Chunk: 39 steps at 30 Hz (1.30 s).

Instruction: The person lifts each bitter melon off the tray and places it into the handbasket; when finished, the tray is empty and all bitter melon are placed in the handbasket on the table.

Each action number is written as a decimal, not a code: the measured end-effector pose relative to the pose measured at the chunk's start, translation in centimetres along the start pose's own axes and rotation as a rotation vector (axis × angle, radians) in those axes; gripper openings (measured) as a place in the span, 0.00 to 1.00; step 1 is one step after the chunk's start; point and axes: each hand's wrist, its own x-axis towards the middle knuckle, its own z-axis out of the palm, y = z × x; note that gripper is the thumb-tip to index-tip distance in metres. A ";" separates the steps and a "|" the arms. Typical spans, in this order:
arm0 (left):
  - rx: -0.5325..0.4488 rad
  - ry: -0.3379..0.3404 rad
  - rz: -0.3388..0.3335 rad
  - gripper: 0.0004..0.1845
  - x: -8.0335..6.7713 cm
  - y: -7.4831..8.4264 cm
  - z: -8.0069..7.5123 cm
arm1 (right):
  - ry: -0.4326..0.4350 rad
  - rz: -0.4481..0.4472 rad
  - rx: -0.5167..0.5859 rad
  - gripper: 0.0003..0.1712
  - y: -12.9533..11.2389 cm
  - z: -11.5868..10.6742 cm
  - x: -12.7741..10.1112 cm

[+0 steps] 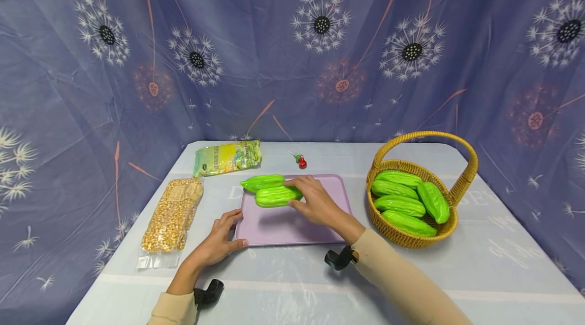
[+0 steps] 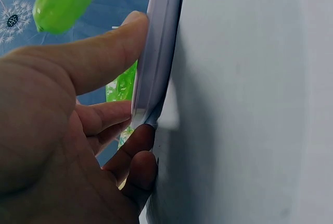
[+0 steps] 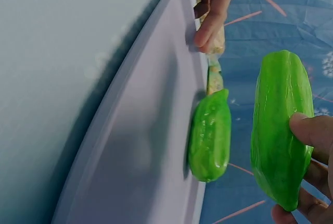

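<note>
My right hand (image 1: 315, 200) holds a bright green, ridged bitter melon (image 1: 277, 196) by its right end, raised above the lilac tray (image 1: 292, 231). In the right wrist view, the thumb lies on the near side of this bitter melon (image 3: 281, 125), with fingers behind it. A second bitter melon (image 1: 262, 183) lies at the tray's back left; the right wrist view shows it (image 3: 210, 138) on the tray surface. At the tray's front left corner, my left hand (image 1: 219, 238) grips the rim, thumb on the front edge and fingers along the left side (image 2: 117, 120).
A wicker basket (image 1: 379, 223) with a tall handle stands right of the tray, holding several bitter melons (image 1: 399, 205). To the left lies a clear bag of corn kernels (image 1: 171, 216). Behind are a green-yellow packet (image 1: 228, 157) and a small red and green item (image 1: 300, 161).
</note>
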 end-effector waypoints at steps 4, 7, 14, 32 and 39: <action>0.005 0.004 0.001 0.40 0.0 -0.1 0.1 | 0.017 -0.017 -0.010 0.25 -0.2 -0.9 -0.7; 0.004 0.006 0.001 0.40 0.0 -0.1 0.1 | 0.031 -0.021 -0.015 0.24 -0.2 -1.6 -1.2; 0.012 0.008 -0.005 0.40 0.0 0.1 0.0 | 0.033 -0.013 -0.009 0.24 0.0 -3.5 -2.4; 0.018 0.000 -0.012 0.39 0.1 0.1 0.1 | 0.130 0.004 -0.026 0.27 2.4 -7.9 -6.9; 0.009 0.000 -0.020 0.39 0.0 0.2 0.0 | 0.131 0.067 -0.055 0.27 3.6 -9.6 -8.9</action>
